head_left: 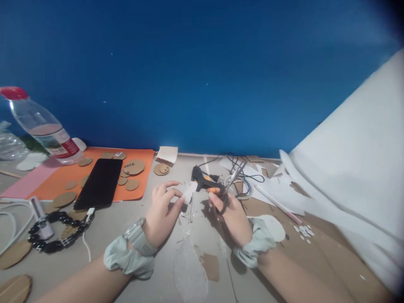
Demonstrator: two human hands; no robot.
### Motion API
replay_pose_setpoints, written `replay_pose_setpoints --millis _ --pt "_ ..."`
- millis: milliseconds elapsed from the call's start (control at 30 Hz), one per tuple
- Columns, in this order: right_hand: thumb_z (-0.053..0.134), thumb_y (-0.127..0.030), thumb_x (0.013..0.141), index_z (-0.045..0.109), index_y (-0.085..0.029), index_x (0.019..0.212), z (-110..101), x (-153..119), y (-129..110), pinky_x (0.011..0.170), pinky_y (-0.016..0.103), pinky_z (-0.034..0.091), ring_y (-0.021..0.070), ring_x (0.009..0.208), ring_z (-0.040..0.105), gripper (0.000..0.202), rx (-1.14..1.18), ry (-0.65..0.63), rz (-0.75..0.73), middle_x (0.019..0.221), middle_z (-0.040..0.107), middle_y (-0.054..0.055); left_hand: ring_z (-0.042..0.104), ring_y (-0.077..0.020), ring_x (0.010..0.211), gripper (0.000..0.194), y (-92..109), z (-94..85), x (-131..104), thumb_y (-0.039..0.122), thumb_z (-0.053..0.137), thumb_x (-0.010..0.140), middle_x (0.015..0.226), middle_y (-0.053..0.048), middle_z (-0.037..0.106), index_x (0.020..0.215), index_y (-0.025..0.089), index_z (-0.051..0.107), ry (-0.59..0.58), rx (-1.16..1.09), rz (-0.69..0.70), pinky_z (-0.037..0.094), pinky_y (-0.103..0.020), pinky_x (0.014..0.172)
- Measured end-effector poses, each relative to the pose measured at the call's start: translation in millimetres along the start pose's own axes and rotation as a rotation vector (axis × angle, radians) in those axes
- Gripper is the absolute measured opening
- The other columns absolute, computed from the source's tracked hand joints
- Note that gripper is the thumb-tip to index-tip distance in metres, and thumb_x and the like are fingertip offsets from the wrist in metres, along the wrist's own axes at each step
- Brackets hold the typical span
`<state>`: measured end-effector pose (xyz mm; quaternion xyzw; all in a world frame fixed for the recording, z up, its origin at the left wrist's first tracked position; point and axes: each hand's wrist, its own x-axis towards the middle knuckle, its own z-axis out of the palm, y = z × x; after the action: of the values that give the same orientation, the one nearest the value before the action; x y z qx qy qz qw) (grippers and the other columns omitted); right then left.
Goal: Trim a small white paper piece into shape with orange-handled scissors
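My left hand [166, 210] pinches a small whitish translucent piece [190, 192] between thumb and fingers, over the middle of the table. Scissors [235, 176] are in my right hand [232, 216], their blades pointing up and away to the right. Just beyond both hands lies a black glue gun [203, 181] with orange parts. Clear glue sticks or strips [191, 210] are between the hands. Nearer to me, a clear textured sheet [190, 271] lies flat beside a small brown cardboard piece [211, 267].
At left are a bottle [52, 134], an orange sheet [139, 187] with cardboard discs, a black phone [99, 183] and a beaded bracelet [55, 248]. Cables [252, 172], papers, a pink-ended pen [277, 204] and large white sheets [356, 155] are at right. A blue wall stands behind.
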<state>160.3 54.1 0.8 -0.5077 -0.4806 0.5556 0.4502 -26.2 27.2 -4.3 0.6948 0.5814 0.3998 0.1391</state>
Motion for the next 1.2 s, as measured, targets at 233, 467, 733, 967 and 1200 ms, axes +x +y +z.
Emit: replay_pose_setpoints --millis 233,467,733,967,1200 --pt "0.062 -0.040 0.081 0.056 -0.017 0.084 -0.4 -6.9 -9.3 0.050 0.022 0.042 0.0105 0.054 0.050 0.024 -0.197 -0.064 -0.011 0.064 0.054 -0.003 0.046 -0.0226 0.111 0.018 9.0 -2.0 -3.2 0.020 0.046 0.091 0.109 -0.007 0.055 0.077 0.020 0.056 -0.150 -0.094 0.060 0.035 -0.040 0.097" --pt "0.058 -0.043 0.083 0.054 -0.018 0.088 0.1 -9.2 -10.7 0.046 0.021 0.041 0.0105 0.052 0.049 0.026 -0.200 -0.100 0.018 0.066 0.053 -0.002 0.047 -0.0203 0.107 0.019 11.3 -2.8 -3.2 0.019 0.045 0.092 0.105 -0.005 0.053 0.075 0.019 0.056 -0.198 -0.141 0.054 0.034 -0.037 0.095" --pt "0.061 -0.042 0.082 0.054 -0.018 0.088 0.5 -4.9 -4.9 0.047 0.021 0.041 0.0104 0.054 0.048 0.026 -0.096 -0.077 0.047 0.068 0.053 -0.003 0.049 -0.0209 0.104 0.019 13.3 -3.2 -3.1 0.019 0.046 0.091 0.102 -0.005 0.056 0.074 0.020 0.056 -0.213 -0.173 0.085 0.036 -0.038 0.094" --pt "0.060 -0.029 0.082 0.053 -0.018 0.074 2.9 -11.9 -13.4 0.046 0.019 0.040 0.0095 0.051 0.047 0.015 -0.239 -0.250 -0.044 0.061 0.050 -0.004 0.055 -0.0184 0.085 0.010 14.9 -3.2 -4.4 0.025 0.054 0.087 0.090 -0.004 0.060 0.095 0.019 0.056 -0.247 -0.192 0.025 0.044 -0.032 0.077" --pt "0.061 -0.033 0.081 0.052 -0.019 0.078 2.1 -13.2 -6.4 0.045 0.021 0.040 0.0107 0.050 0.049 0.016 -0.272 -0.331 -0.050 0.062 0.051 -0.004 0.048 -0.0131 0.058 0.023 21.2 -3.0 -4.1 0.028 0.047 0.089 0.063 0.001 0.054 0.073 0.017 0.060 -0.416 -0.133 0.021 0.040 -0.024 0.057"
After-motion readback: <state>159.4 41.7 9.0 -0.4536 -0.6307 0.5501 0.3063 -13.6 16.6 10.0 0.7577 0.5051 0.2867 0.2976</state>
